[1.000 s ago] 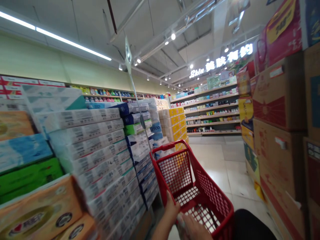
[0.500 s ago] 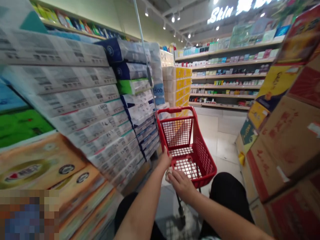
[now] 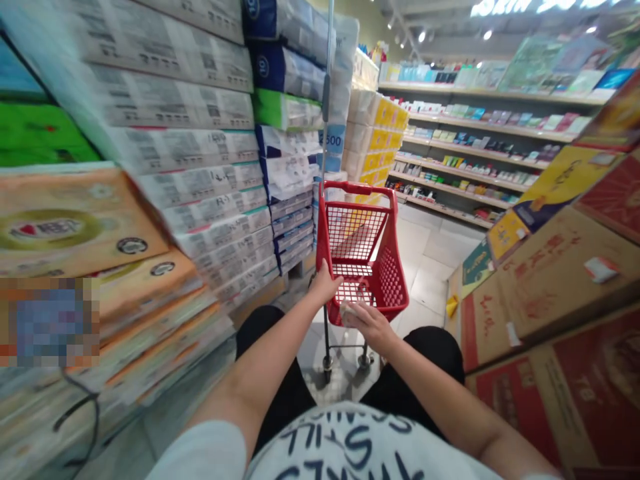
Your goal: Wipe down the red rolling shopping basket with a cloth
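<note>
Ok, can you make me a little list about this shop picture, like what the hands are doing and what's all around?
place: shop aisle with a pale tiled floor
left hand: grips the near left corner of the red cart
right hand: on the cart's near edge, a small pale thing under its fingers; grip unclear
left side: tall stacks of tissue packs
right side: stacked cardboard boxes
ahead: shelves of small goods
pole: thin metal, rising beyond the cart's far end

Bright overhead ceiling lights (image 3: 423,35), blurred stretched edges, sharper centre.
</note>
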Demonstrator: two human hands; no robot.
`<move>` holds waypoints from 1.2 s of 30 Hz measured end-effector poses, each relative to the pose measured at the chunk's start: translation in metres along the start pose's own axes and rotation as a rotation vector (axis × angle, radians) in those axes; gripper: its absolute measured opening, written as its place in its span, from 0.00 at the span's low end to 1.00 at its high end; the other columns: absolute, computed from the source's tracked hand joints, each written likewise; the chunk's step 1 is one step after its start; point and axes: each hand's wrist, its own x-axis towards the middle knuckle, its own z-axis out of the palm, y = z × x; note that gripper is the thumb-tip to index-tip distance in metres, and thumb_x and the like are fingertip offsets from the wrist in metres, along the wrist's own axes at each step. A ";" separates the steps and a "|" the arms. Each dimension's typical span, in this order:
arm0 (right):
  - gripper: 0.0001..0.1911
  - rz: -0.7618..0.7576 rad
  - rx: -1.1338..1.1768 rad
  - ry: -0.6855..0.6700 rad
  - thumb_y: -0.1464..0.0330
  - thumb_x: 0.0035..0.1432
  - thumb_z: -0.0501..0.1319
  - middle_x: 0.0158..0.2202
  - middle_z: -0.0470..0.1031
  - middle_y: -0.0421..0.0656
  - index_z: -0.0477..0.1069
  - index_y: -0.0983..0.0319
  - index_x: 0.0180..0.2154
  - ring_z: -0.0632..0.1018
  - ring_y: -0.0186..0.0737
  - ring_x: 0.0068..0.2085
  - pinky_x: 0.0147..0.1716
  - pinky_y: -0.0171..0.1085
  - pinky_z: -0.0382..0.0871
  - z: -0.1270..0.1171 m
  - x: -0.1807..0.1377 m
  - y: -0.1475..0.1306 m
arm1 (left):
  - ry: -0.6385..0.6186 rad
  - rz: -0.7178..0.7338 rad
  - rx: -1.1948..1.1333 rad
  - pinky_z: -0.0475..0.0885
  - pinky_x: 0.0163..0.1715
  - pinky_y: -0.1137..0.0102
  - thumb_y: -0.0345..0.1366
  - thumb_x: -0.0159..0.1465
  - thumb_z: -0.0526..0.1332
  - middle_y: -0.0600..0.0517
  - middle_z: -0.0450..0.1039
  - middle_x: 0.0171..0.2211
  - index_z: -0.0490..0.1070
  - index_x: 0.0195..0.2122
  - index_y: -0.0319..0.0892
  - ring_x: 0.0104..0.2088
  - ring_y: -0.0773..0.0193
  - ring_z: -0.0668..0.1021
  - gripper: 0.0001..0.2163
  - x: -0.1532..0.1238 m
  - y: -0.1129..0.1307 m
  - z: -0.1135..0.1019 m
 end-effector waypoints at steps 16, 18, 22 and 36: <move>0.24 -0.315 -0.135 -0.197 0.76 0.65 0.48 0.63 0.62 0.47 0.60 0.65 0.61 0.60 0.43 0.63 0.59 0.42 0.61 0.040 0.017 -0.008 | 0.246 0.316 0.399 0.56 0.61 0.55 0.39 0.68 0.47 0.48 0.53 0.66 0.53 0.65 0.45 0.67 0.51 0.53 0.23 -0.045 -0.033 0.000; 0.22 -0.308 -0.116 -0.225 0.75 0.66 0.49 0.59 0.67 0.47 0.64 0.64 0.59 0.65 0.44 0.60 0.54 0.42 0.66 0.044 0.024 -0.011 | 0.220 0.465 0.486 0.51 0.64 0.55 0.39 0.69 0.45 0.53 0.50 0.67 0.58 0.63 0.47 0.68 0.52 0.50 0.21 -0.051 -0.048 -0.001; 0.20 -0.245 -0.063 -0.260 0.73 0.66 0.50 0.58 0.68 0.49 0.65 0.62 0.58 0.68 0.46 0.56 0.50 0.43 0.70 0.043 0.034 -0.021 | 0.165 0.579 0.530 0.49 0.65 0.56 0.34 0.68 0.47 0.57 0.50 0.67 0.58 0.63 0.50 0.68 0.56 0.47 0.21 -0.056 -0.071 -0.006; 0.21 -0.121 0.009 -0.139 0.73 0.66 0.48 0.58 0.68 0.47 0.66 0.61 0.58 0.65 0.45 0.58 0.53 0.43 0.65 0.052 0.018 -0.022 | 0.202 0.719 0.557 0.43 0.66 0.60 0.24 0.63 0.49 0.53 0.46 0.68 0.44 0.67 0.49 0.68 0.65 0.42 0.32 -0.071 -0.097 0.016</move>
